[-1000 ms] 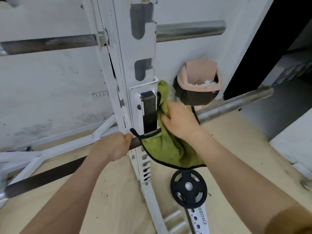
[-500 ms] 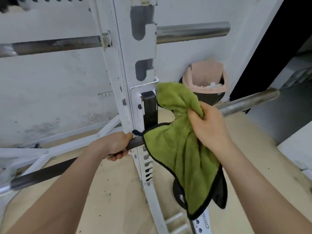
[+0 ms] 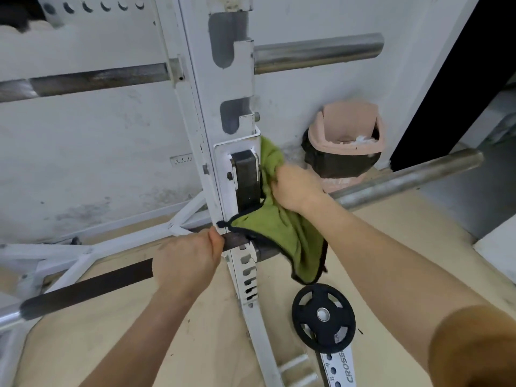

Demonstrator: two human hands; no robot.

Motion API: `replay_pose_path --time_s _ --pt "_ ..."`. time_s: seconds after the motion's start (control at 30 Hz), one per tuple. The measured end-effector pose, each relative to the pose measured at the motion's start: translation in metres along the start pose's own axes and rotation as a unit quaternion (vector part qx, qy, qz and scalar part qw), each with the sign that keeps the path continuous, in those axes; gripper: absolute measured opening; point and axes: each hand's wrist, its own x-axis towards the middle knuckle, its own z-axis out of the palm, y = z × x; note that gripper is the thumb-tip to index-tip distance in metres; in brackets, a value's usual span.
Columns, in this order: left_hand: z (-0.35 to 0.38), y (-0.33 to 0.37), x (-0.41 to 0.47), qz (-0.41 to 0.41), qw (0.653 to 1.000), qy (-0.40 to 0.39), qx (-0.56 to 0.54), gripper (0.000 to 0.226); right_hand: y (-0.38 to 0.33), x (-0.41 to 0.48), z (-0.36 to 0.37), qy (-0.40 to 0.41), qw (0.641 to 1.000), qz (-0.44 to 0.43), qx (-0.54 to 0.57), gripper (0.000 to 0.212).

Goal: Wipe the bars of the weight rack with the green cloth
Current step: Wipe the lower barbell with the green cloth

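Gripping was noted on both sides. Left grip [image 3: 190,261] was curled round the lower bar [image 3: 97,286], just left of the white upright [image 3: 223,107]. Right grip [image 3: 296,188] was bunched on the green cloth [image 3: 282,236], pressed vs. the black hook pad [image 3: 245,180] on the upright's rt side; cloth's lower part was draped over the bar. Weight plate [image 3: 324,318] was seen on the floor [image 3: 195,344] below.
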Motion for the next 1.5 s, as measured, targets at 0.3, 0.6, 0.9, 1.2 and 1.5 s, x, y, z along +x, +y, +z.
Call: replay_pose_path --time_s 0.3,0.6,0.9,1.2,1.5 --pt "-0.015 -0.002 0.049 -0.095 0.903 -0.364 -0.208 0.061 0.020 -0.105 -0.011 0.095 0.995 -0.035 0.014 0.031" --pt "-0.005 0.030 0.040 0.059 0.985 -0.145 0.065 0.034 0.044 -0.093 -0.005 0.225 0.970 0.024 0.083 0.024" --pt "-0.011 0.041 0.023 0.003 0.985 -0.111 0.132 0.035 0.032 0.021 -0.014 -0.180 0.981 0.071 -0.010 0.025" --pt "-0.010 0.038 0.024 0.075 0.981 -0.098 0.148 0.032 0.038 -0.080 0.013 0.150 0.986 -0.021 0.069 0.025" --pt "-0.010 0.033 0.021 0.109 0.972 -0.087 0.191 0.044 0.056 -0.079 -0.025 0.296 0.917 0.087 0.252 0.023"
